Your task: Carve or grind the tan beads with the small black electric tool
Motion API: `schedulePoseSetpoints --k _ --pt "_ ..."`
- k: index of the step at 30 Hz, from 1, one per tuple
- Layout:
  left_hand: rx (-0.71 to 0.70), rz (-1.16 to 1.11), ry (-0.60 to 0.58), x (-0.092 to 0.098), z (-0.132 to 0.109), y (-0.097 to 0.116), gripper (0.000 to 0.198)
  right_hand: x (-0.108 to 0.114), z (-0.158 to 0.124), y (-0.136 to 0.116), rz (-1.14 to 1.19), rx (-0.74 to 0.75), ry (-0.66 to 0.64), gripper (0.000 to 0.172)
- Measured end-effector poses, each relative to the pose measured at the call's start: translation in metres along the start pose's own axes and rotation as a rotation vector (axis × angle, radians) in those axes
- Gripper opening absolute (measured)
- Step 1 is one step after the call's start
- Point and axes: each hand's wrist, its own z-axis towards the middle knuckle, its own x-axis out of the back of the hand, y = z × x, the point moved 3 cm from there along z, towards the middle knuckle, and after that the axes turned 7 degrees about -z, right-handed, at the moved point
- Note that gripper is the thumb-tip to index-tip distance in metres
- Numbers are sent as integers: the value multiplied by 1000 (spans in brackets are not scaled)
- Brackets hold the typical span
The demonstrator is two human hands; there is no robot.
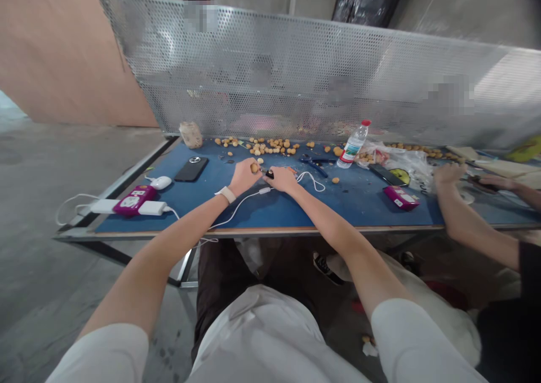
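"Where's the left hand (242, 178) right now?"

"It's gripping narrowly, curling around a small tan nut (254, 168) just above the blue work table (359, 214)."

"And the right hand (282, 180)?"

"It's closing on a small black-handled tool (269, 174), which is reaching toward the nut. I can't tell whether they're touching."

"What's lying around them?"

"Blue-handled pliers (315, 165) are resting just ahead of the right hand, a white cable (310, 181) is looping beside it, and loose nuts (270, 145) are lying scattered toward the perforated metal screen (296, 73)"
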Motion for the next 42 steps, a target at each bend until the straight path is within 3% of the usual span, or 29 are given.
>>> schedulePoseSetpoints --k 3,5,8,10,16,21,25,28,36,42 --pt "67 -30 58 14 6 -14 11 0 6 18 141 112 53 35" --pt "93 -18 58 21 9 -23 11 0 6 25 300 282 20 35" --pt "67 20 -7 24 12 -31 12 0 1 27 464 550 -71 38" --pt "17 47 -94 21 12 -32 13 1 -2 25 489 621 -91 37" --pt "-125 137 -347 6 9 -27 18 -1 -4 16 494 617 -104 29" --pt "-181 124 -450 7 9 -27 18 -2 -4 14 482 624 -105 24" --pt "-177 56 -482 13 9 -28 13 -1 -5 11 453 614 -119 21" --pt "-154 -7 -479 17 8 -27 14 2 -6 14 480 610 -125 29" --pt "-46 -292 -392 27 9 -22 41 5 2 54 513 451 -36 48" --pt "27 -430 -388 27 7 -18 49 -5 8 58 505 430 -30 47"
